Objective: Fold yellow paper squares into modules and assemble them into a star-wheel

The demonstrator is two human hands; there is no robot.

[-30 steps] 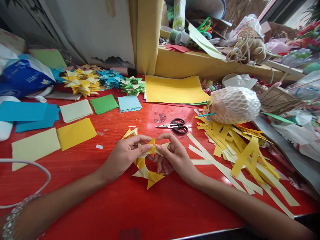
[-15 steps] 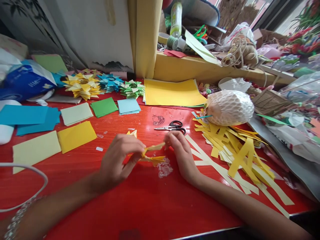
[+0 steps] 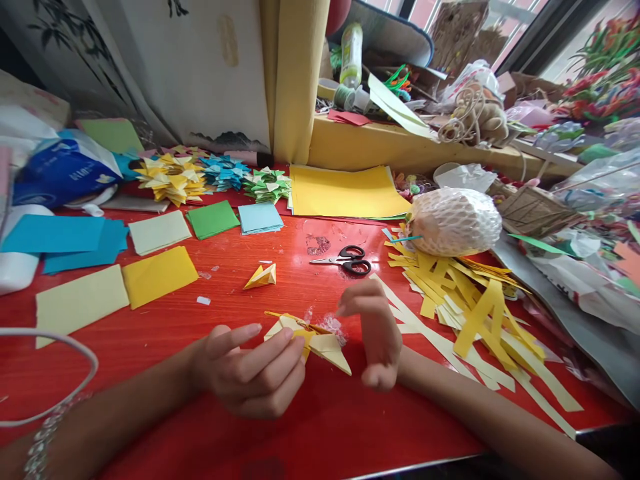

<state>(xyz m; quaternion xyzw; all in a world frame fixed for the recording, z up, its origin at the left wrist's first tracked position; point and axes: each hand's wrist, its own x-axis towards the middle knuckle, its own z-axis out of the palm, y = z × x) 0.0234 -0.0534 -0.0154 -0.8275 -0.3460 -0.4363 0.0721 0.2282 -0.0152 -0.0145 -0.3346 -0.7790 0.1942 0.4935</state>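
Observation:
A yellow and cream origami piece point(image 3: 325, 345) with pointed flaps is in my left hand point(image 3: 257, 370). The fingers curl over its left side, partly hiding it, and the thumb cannot be seen. To the right, my right hand point(image 3: 377, 330) is open, thumb and bent fingers apart, free of the paper. Farther back on the red table point(image 3: 200, 413) lies a small folded yellow paper unit point(image 3: 261, 276). Black-handled scissors point(image 3: 345, 260) rest beyond my right hand, blades pointing left.
Yellow and cream paper strips point(image 3: 465, 313) spread at the right, beside a net-wrapped round object point(image 3: 455, 221). Stacked paper rectangles point(image 3: 160, 275) lie at the left. Finished origami rings point(image 3: 173, 177) and yellow sheets point(image 3: 345, 191) stand along the back. A white cable point(image 3: 83, 343) loops at the left edge.
My hands have moved apart and slightly nearer. The right hand has opened away from the origami piece, which has turned, showing its cream flaps. The small folded unit is now uncovered.

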